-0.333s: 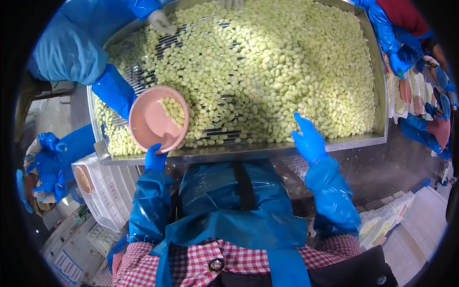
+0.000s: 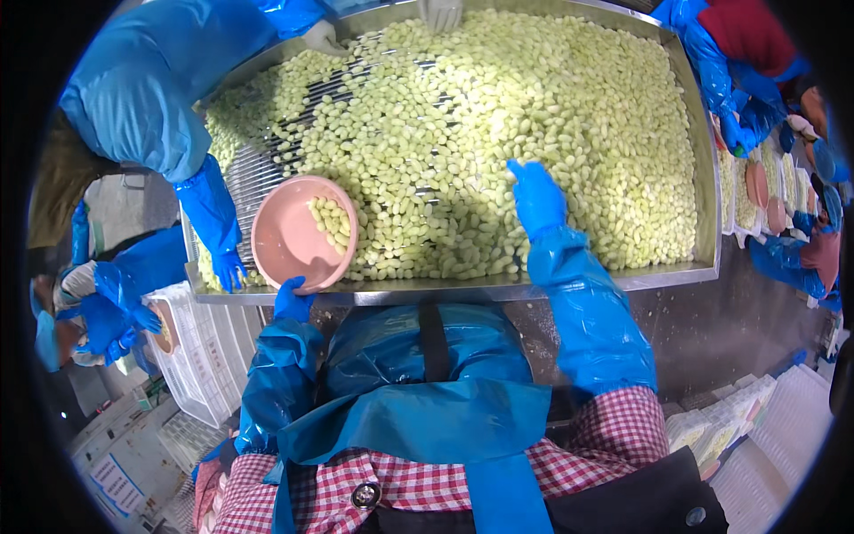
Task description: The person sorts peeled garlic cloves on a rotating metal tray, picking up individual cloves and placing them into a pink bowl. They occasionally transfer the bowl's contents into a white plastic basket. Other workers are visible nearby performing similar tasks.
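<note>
Head cam: white crates (image 2: pixel 191 365) stacked lower left, cartons w/ blue labels (image 2: pixel 120 476) below them. Your left hand (image 2: pixel 292 299) grips the pink bowl (image 2: pixel 294 240) at tray edge (image 2: pixel 569 283); right hand (image 2: pixel 536 194) open, flat on pale green beans (image 2: pixel 498 116), right of the bowl.

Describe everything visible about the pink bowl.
The pink bowl is round, smooth and plastic-looking, tilted with its opening toward the camera at the near left edge of the steel tray. A small cluster of pale green beans lies against its upper right inside; the rest is bare. The left hand, in a blue glove, grips its lower rim.
</note>
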The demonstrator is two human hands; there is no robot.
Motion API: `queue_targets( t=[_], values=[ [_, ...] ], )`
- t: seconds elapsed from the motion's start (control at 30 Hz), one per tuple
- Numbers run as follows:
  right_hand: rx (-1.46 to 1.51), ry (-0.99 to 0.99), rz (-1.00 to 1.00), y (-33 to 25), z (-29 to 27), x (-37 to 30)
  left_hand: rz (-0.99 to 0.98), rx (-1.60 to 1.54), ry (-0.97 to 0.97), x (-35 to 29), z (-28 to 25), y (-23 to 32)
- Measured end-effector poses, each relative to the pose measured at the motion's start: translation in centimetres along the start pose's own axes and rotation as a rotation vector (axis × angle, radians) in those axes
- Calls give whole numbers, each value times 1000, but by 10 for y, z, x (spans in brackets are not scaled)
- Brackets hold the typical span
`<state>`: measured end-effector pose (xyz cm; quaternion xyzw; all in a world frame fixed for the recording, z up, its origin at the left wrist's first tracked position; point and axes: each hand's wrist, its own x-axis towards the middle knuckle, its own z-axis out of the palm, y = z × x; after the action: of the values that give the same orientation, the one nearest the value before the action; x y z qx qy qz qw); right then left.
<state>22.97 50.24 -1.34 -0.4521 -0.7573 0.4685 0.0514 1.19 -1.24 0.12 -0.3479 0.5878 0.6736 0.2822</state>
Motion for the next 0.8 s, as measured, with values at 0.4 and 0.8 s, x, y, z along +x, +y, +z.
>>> queue_targets(
  t=[0.4,0.8],
  values=[
    [702,-665,-119,-73,55,-15,85,1,4,-19,31,-21],
    [-683,-84,-430,-33,32,72,-35,-86,20,-29,62,-36]
  ],
)
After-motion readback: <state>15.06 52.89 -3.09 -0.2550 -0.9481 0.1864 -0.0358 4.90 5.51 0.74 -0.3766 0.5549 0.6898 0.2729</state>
